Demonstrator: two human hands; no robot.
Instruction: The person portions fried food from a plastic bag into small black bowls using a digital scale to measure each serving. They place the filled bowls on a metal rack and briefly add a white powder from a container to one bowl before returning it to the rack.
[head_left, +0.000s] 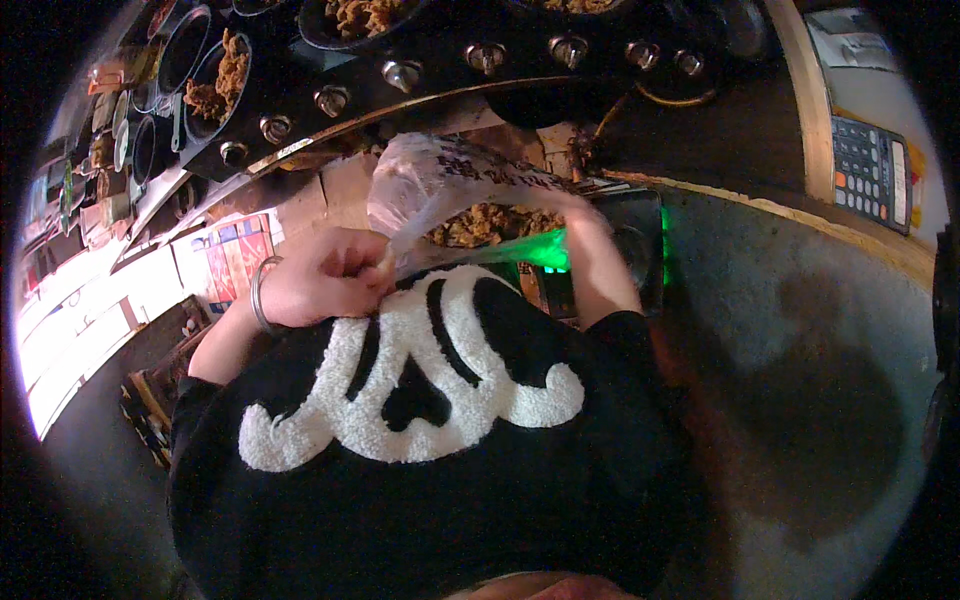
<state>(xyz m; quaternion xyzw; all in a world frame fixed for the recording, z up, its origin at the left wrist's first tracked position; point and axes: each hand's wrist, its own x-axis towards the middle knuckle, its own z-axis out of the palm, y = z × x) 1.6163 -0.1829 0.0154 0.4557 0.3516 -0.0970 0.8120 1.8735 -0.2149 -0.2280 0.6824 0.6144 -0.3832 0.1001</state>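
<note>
My left hand (322, 274), with metal bangles at the wrist, grips the edge of a thin translucent plastic bag (412, 176) that bears dark printing. The bag's mouth is stretched between my two arms, in front of my chest. Brown fried food pieces (487, 225) show through the opening; whether they lie inside the bag or behind it I cannot tell. My right hand (589, 232) is at the bag's far side, its fingers hidden by plastic and blur. A scale-like device (637, 225) with a green lit display is beside my right forearm.
A black stove front (442, 75) with several metal knobs crosses the top. Pans (199, 124) on it hold more fried food. A calculator (870, 172) lies at the right beyond a wooden edge (810, 97). At the left, a patterned box (236, 259) and shelves stand in bright light.
</note>
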